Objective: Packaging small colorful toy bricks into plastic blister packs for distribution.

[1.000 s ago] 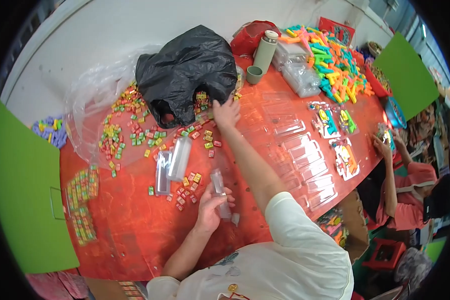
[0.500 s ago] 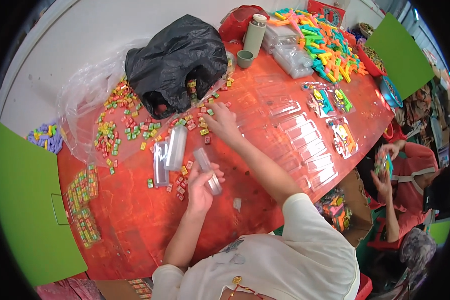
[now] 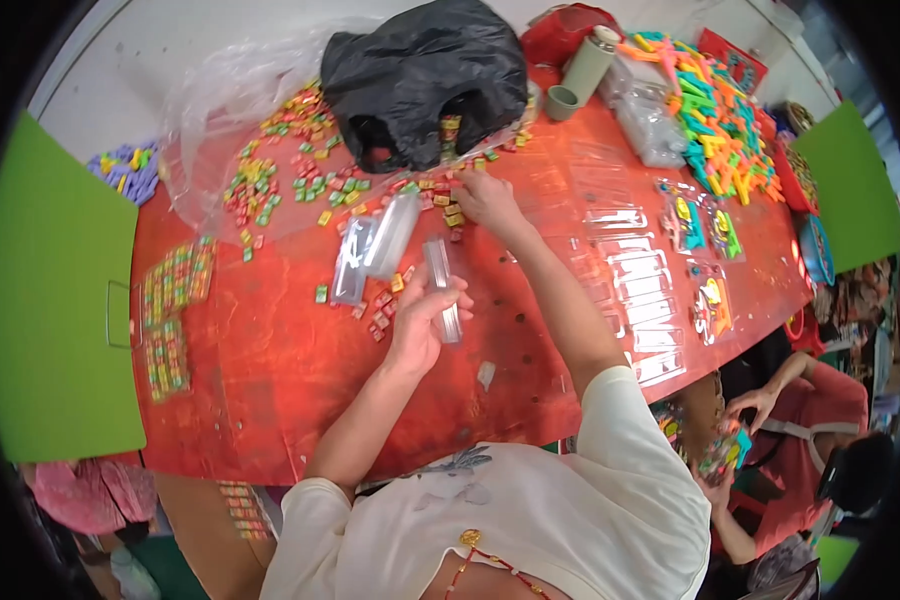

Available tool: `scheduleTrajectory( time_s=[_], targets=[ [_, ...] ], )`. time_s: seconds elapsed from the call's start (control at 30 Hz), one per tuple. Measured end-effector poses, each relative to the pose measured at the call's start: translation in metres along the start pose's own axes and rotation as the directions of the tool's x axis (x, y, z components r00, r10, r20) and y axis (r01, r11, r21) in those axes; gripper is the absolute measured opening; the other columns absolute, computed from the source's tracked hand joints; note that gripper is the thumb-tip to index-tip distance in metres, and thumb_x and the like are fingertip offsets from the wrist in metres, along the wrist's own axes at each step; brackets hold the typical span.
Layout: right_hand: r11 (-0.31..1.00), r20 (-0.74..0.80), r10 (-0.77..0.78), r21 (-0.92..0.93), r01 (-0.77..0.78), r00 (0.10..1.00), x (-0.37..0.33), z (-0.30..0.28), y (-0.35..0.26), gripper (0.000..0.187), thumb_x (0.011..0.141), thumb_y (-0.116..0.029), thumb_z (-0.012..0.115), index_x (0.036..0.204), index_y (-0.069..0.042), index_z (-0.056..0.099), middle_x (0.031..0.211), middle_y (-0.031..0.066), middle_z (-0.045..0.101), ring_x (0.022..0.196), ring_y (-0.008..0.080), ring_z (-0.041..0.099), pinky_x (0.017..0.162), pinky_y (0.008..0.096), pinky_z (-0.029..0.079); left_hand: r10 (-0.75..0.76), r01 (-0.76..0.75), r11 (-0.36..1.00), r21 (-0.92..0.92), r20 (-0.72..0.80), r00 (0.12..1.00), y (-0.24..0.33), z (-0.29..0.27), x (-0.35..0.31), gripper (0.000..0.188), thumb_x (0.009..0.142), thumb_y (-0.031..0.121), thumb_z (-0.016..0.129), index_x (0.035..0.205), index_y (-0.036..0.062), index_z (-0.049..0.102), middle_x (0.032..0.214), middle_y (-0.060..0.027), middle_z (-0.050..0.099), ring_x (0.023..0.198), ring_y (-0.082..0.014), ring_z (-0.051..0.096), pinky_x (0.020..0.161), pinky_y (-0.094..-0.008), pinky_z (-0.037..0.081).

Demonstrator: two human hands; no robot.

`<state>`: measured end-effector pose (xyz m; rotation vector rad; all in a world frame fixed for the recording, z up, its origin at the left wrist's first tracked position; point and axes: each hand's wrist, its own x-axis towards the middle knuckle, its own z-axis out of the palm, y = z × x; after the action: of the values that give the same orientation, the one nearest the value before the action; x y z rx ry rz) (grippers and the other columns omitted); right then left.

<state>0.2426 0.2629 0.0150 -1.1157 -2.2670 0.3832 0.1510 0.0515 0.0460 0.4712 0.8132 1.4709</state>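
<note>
Black bag (image 3: 420, 75): our landmark, bulky at the far side of the red tabletop (image 3: 270, 400).
Left grip (image 3: 425, 325): and here we have thumb and fingers wrapped round a clear box (image 3: 442, 285), well out on the near side of the bag.
Box axis: long and narrow, far end aimed up toward the bag and leaning a touch left.
Right grip (image 3: 485, 200): we're in close, just to the near side of the bag, fingers bent down by the little blocks (image 3: 453, 220); whether we have one pinched, we cannot tell.
Little blocks: this cluster sits between the bag and our held box, past its far end, so our right is plainly the nearer.
Other boxes (image 3: 394, 235): two more clear ones lie side by side, nearer us than the bag, left of that cluster.
</note>
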Motion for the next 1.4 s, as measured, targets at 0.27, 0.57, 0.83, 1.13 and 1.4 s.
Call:
scheduleTrajectory(
  time_s=[0.27, 0.57, 0.83, 1.13, 1.4],
  targets=[
    [0.522, 0.500, 0.016, 0.734, -0.433, 0.866, -0.087, -0.060, -0.069, 0.018, 0.092, -0.019, 0.060, 0.091, -0.001, 0.062, 0.079, -0.0004, 0.061, 0.073, 0.0059, 0.055, 0.062, 0.0228, 0.044, 0.056, -0.057, 0.998, 0.017, 0.023, 0.998, -0.009, -0.003, 0.007, 0.041, 0.082, 0.007, 0.055, 0.123, 0.0025, 0.048, 0.100, -0.0088, 0.060, 0.085, -0.0188, 0.063, 0.070, -0.0314, 0.055],
    [0.344, 0.510, 0.011, 0.806, -0.483, 0.860, -0.116, -0.090, -0.053, 0.015, 0.091, -0.017, 0.062, 0.092, -0.003, 0.061, 0.078, -0.0014, 0.060, 0.071, 0.0047, 0.054, 0.061, 0.0205, 0.042, 0.012, -0.020, 0.998, 0.067, 0.122, 0.992, -0.024, 0.016, 0.008, 0.041, 0.083, 0.008, 0.057, 0.122, 0.0016, 0.049, 0.099, -0.0075, 0.061, 0.086, -0.0175, 0.061, 0.075, -0.0300, 0.051],
    [0.291, 0.474, 0.082, 0.830, -0.476, 0.877, -0.103, -0.088, -0.033, 0.015, 0.091, -0.018, 0.062, 0.086, -0.004, 0.065, 0.073, -0.0024, 0.060, 0.065, 0.0056, 0.055, 0.056, 0.0216, 0.039, -0.117, 0.144, 0.977, -0.159, 0.168, 0.979, -0.015, -0.005, 0.002, 0.030, 0.086, 0.011, 0.054, 0.114, 0.0018, 0.051, 0.098, -0.0118, 0.062, 0.083, -0.0201, 0.064, 0.071, -0.0358, 0.057],
    [0.881, -0.200, -0.261, -0.449, 0.149, 0.945, -0.013, -0.071, 0.068, 0.007, 0.078, -0.010, 0.060, 0.084, -0.011, 0.061, 0.085, 0.0077, 0.059, 0.083, 0.0252, 0.060, 0.067, 0.0365, 0.046, -0.079, 0.090, 0.991, -0.098, 0.110, 0.991, -0.030, 0.001, 0.009, 0.034, 0.086, 0.006, 0.054, 0.119, 0.0024, 0.047, 0.105, -0.0129, 0.061, 0.089, -0.0238, 0.065, 0.075, -0.0368, 0.056],
    [0.978, -0.016, -0.146, -0.153, 0.142, 0.989, -0.044, -0.066, 0.030, 0.010, 0.079, -0.011, 0.061, 0.088, -0.008, 0.065, 0.086, 0.0075, 0.061, 0.084, 0.0266, 0.060, 0.070, 0.0373, 0.047, -0.042, 0.045, 0.999, -0.026, 0.095, 0.995, -0.017, 0.002, 0.015, 0.044, 0.085, 0.006, 0.056, 0.127, 0.0032, 0.043, 0.105, -0.0118, 0.060, 0.089, -0.0221, 0.064, 0.078, -0.0352, 0.054]
  ],
)
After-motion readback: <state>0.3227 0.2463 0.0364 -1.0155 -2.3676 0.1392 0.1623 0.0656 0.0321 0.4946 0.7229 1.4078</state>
